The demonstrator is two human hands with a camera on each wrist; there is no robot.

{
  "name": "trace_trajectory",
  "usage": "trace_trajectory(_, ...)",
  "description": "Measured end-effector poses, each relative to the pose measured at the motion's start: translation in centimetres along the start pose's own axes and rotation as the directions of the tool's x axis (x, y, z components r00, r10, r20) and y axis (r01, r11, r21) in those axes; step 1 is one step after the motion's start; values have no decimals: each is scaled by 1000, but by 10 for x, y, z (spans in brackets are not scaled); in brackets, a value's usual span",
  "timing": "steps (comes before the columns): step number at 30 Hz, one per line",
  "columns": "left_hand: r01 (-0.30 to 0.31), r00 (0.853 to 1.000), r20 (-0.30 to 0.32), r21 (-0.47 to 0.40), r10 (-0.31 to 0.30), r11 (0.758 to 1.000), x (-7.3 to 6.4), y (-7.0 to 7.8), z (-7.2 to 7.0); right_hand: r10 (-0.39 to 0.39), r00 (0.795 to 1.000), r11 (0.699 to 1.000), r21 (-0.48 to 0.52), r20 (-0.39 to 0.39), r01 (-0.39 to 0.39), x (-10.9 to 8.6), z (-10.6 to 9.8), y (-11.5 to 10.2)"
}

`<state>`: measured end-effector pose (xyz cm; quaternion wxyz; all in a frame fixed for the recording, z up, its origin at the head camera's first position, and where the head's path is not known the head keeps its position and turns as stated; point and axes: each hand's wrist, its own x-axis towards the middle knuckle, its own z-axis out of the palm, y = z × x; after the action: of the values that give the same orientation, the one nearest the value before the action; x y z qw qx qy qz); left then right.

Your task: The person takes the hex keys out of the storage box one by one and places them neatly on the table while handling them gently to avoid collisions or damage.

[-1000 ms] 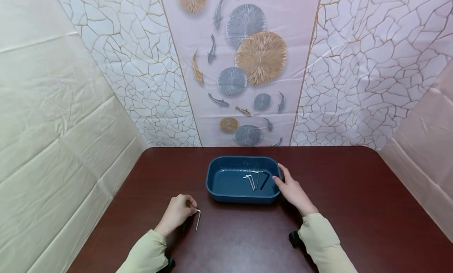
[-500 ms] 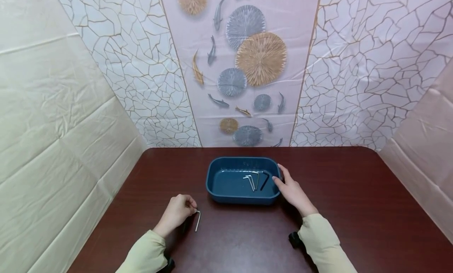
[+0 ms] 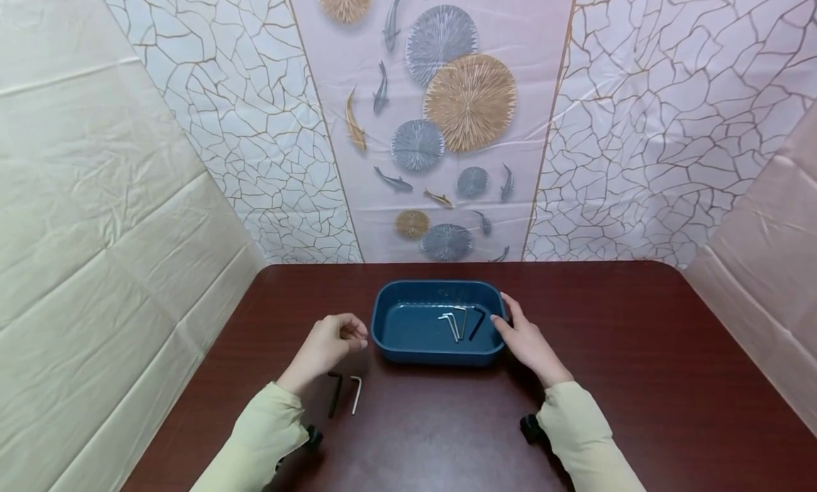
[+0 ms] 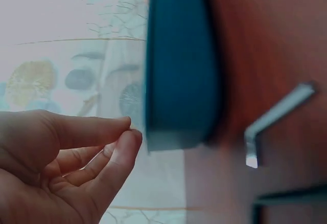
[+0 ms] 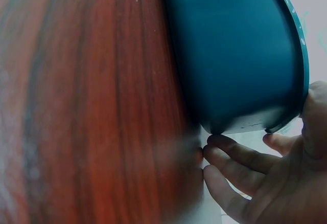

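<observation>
My left hand is raised just left of the blue tray. In the left wrist view its thumb and forefinger tips meet, the other fingers curl, and nothing shows between them. On the table below that hand lie a black hex key and a silver hex key, side by side. My right hand holds the tray's right end, thumb at the rim and fingers against the outer wall. Inside the tray, towards its right, lie several hex keys, among them a black one and a silver one.
The dark red-brown table extends around the tray on all sides. A patterned cloth hangs behind its far edge, and pale cloth walls stand at both sides.
My left hand has lifted off the table beside the silver hex key and moved forward towards the tray, uncovering the black hex key. The right hand and the tray stay where they were.
</observation>
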<state>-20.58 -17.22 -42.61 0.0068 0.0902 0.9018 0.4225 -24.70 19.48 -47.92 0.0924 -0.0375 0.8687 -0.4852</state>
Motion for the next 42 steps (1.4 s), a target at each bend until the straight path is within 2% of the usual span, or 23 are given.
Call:
trace_trajectory(6,-22,1000,11,-24,22,999,22,23,1,1,1000,1000,2,-5,-1,0,-1,2)
trace_trajectory(11,-26,999,29,-47,28,999,33,38,3,0,1000,1000,8,-4,0,0,0,3)
trace_trajectory(17,-21,998,61,-64,25,998,43,46,4,-4,1000,1000,-4,-15,4,2,1,1)
trace_trajectory(21,-15,995,100,-134,28,991,52,50,7,-5,1000,1000,-6,-17,4,2,0,1)
trace_trajectory(28,12,976,215,-222,37,975,67,57,24,-6,1000,1000,-8,-20,5,1,0,3)
trace_trajectory(32,25,969,245,-218,29,976,77,62,36,-6,1000,1000,-13,-28,5,0,0,4)
trace_trajectory(38,70,962,272,-203,-13,977,95,68,54,0,1000,1000,0,-24,0,-2,1,3)
trace_trajectory(42,48,961,278,-126,-12,991,107,70,64,-3,1000,1000,20,-23,3,-2,0,1)
